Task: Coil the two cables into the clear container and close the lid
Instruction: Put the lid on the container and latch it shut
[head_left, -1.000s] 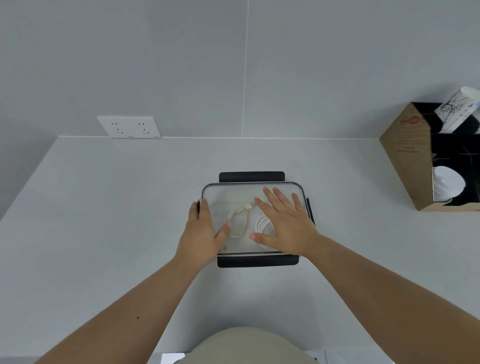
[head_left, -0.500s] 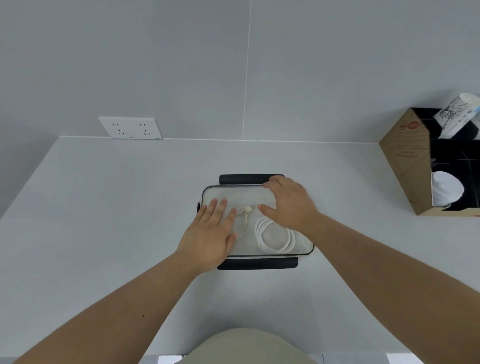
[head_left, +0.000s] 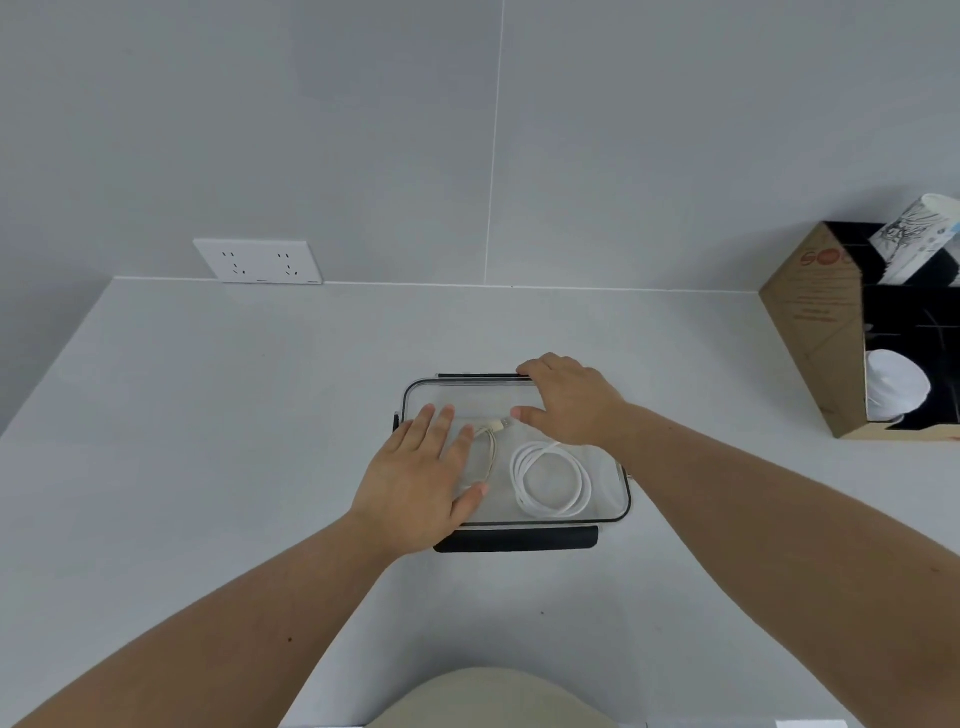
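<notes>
Clear lid (head_left: 550, 415) on container: left hand (head_left: 415, 480) flat, fingers spread; right hand (head_left: 571, 402) curls over far clasp (head_left: 478, 375).

The left hand (head_left: 415, 480) hides part of the beige cable (head_left: 488, 441).

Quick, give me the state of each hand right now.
Left hand: open, flat on the lid, holding nothing.
Right hand: fingers curled over the lid's far clasp, pressing it.

Plain indoor worktop (head_left: 208, 467) with wall socket (head_left: 258, 261).
</notes>
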